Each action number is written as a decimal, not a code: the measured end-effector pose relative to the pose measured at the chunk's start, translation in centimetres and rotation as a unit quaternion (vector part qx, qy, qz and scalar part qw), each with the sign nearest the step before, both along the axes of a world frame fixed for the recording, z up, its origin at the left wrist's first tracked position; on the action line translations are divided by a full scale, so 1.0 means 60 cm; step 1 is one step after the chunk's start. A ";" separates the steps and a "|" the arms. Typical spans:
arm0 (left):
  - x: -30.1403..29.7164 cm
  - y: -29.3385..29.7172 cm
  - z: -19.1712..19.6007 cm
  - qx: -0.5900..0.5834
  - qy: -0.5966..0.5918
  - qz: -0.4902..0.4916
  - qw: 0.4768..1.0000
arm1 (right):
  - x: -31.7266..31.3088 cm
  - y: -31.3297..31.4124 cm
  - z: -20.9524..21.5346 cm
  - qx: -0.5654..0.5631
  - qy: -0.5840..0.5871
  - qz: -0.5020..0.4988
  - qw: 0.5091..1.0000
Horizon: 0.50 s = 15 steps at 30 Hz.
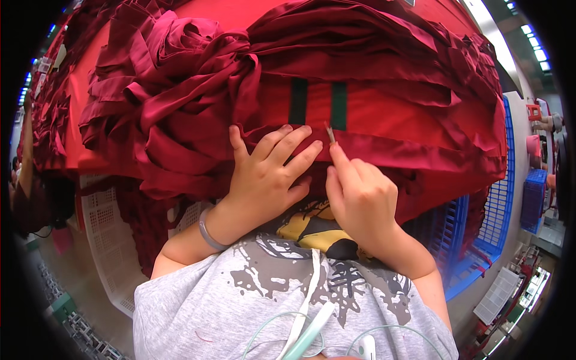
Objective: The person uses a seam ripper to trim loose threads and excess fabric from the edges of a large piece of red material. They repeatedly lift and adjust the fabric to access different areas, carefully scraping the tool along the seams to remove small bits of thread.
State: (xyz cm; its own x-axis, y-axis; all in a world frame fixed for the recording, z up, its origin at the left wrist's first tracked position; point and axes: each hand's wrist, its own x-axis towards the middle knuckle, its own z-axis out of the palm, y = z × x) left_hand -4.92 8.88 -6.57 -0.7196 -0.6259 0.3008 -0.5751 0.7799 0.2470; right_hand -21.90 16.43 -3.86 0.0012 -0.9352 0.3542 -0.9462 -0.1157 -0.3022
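At the far left, beyond the left end of the red table (222, 13), you have another person's arm (27, 150), dim and partly lost at the edge. A white basket (105, 231) stands below the table's front edge on the left, with dark red cloth (141, 216) in it. On the table's left part lies a big tangled heap of dark red cloth strips (174, 90). Your left hand (267, 162), with a grey band (210, 233) on its wrist, is spread palm down near the middle of the table's front, fingertips on a flat dark red strip (396, 147). Two dark green bands (339, 105) lie on the table just beyond your fingers. Your right hand (366, 195) is closed around a small pointed metal tool (329, 132), its tip over the table near that strip. Long folds (360, 48) of dark red cloth cover the table's far right part, and a blue basket (495, 207) stands beside its right end.
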 end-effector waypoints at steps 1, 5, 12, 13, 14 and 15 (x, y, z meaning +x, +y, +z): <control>0.000 -0.001 0.000 0.003 0.002 -0.004 1.000 | -0.001 -0.006 -0.001 -0.011 0.002 -0.011 1.000; 0.001 0.001 0.001 0.010 0.004 -0.007 1.000 | -0.016 -0.015 0.006 -0.091 -0.046 -0.016 0.995; -0.002 0.002 -0.004 0.016 0.011 0.000 1.000 | -0.006 0.015 0.023 0.040 -0.019 0.003 0.999; -0.002 0.003 -0.004 0.015 0.011 0.001 1.000 | -0.004 0.017 0.023 0.056 -0.015 0.004 0.998; -0.001 0.003 -0.003 0.013 0.012 0.002 1.000 | -0.003 0.016 0.021 0.059 -0.009 0.006 0.998; -0.003 0.003 -0.002 0.012 0.014 0.000 1.000 | -0.002 0.016 0.020 0.062 -0.002 0.005 0.998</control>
State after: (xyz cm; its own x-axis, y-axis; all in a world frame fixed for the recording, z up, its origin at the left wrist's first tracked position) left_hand -5.07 9.08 -6.72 -0.7117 -0.6326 0.3055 -0.5675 0.7740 0.2808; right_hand -21.99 17.39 -2.67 0.0090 -0.9717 0.2360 -0.9441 -0.0861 -0.3181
